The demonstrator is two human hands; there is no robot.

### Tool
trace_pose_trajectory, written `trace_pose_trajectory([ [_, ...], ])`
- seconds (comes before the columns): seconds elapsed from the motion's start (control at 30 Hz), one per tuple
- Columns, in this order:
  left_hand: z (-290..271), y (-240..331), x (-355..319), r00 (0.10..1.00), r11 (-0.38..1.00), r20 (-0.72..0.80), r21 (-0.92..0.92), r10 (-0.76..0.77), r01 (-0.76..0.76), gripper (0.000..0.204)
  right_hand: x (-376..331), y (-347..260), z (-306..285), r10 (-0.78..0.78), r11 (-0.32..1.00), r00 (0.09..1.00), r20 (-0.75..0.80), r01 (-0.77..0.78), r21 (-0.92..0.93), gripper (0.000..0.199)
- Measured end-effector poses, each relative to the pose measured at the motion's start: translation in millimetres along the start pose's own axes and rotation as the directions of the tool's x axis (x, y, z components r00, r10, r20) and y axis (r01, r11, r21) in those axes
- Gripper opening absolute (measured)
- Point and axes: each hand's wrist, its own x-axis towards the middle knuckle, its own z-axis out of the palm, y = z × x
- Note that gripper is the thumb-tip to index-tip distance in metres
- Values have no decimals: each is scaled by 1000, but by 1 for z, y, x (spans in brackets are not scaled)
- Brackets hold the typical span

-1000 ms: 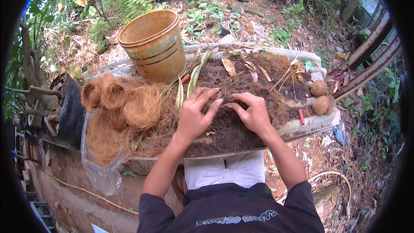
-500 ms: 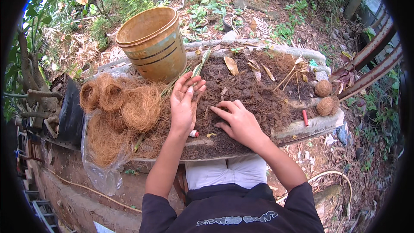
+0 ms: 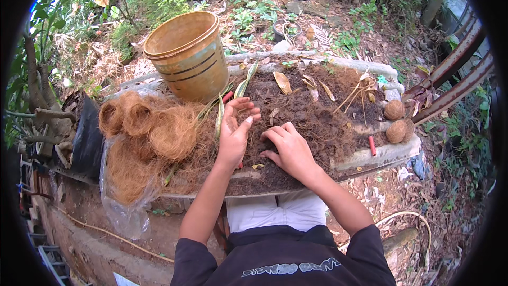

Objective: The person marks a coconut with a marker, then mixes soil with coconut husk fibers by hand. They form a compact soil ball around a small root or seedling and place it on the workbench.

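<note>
The left hand [image 3: 234, 127] is lying palm-up with its fingers loosely spread, cupping a pinch of the dark brown crumbly soil heap [image 3: 307, 116] that is spreading under and beyond both hands. The right hand [image 3: 288, 148] is pressing flat, palm-down and fingers apart, onto that soil just beside the left. A tan plastic bucket [image 3: 185, 55] is standing beyond the left hand, and fluffy orange-brown coconut fibre coils [image 3: 143, 127] are lying to its left on a clear plastic sheet [image 3: 124, 209]. Two round brown husked nuts [image 3: 395, 122] are sitting well to the right

Right hand [image 3: 288, 151] fingertips sunk in dark soil [image 3: 312, 116]; left hand [image 3: 235, 130] palm's contents indiscernible.
</note>
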Motion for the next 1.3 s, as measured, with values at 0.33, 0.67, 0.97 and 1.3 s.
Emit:
trace_pose_trajectory([
  [0.33, 0, 6, -1, 994, 999, 102, 37, -43, 40, 33, -1, 6, 0, -107, 982, 994, -19, 103, -155, 30],
  [0.67, -1, 1, -2, 992, 994, 113, 102, -52, 41, 29, -3, 18, -22, -107, 987, 986, -127, 90, -133, 21],
  [0.97, 2, 8, -4, 991, 996, 120, 76, -51, 42, 33, -5, -1, -6, -197, 973, 969, -147, 176, -147, 17],
  [1.3, 2, 10, -2, 981, 974, 97, -136, -168, 180, 28, -20, -7, -9, -278, 914, 951, 132, 304, -267, 37],
])
